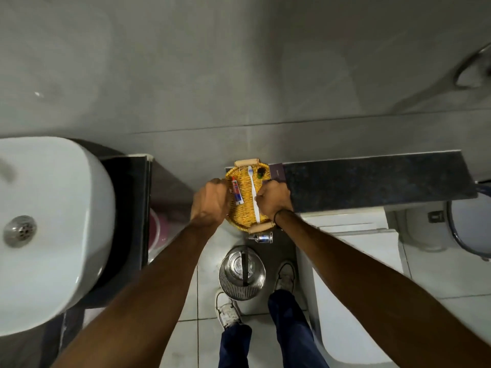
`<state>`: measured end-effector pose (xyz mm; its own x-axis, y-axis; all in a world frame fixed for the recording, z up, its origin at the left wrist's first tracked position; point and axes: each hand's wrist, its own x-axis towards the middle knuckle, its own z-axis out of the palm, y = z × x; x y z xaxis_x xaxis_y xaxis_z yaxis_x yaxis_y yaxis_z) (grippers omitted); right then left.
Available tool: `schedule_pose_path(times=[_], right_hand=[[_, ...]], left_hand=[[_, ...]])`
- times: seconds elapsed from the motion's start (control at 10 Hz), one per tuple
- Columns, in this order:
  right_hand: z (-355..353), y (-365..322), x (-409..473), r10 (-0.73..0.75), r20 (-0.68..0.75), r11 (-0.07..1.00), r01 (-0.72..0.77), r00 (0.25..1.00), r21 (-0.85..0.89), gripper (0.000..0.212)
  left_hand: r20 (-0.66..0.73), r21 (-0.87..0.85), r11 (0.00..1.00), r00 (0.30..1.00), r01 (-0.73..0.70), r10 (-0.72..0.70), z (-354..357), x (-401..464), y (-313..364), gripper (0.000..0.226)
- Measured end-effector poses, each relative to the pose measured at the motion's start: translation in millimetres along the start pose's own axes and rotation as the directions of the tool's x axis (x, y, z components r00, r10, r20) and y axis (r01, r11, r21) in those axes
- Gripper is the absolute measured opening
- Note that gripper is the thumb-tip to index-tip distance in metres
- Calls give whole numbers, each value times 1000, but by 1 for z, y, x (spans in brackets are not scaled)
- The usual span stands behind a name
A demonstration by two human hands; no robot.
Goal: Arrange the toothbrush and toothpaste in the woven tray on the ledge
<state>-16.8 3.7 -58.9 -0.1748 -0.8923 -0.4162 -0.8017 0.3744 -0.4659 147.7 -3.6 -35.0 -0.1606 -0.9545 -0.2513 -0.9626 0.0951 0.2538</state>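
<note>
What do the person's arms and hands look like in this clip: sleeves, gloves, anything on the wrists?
Both forearms are bare to the bottom edge of the frame, with no sleeves in view. The left hand and right hand wear no gloves. A thin dark band circles the right wrist; no rings or watch can be made out.

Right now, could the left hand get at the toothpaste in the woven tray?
Probably yes. The left hand sits at the woven tray's left rim, right beside the toothpaste, which lies uncovered with nothing between them. The right hand is over by the toothbrush.
</note>
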Motion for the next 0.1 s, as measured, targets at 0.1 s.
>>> schedule_pose_path(times=[0.1], right_hand=[[-40,-21,-20,-22,-82,981,37,996,191,17]], left_hand=[[-156,138,974,967,-179,200,-45,-16,-6,38]])
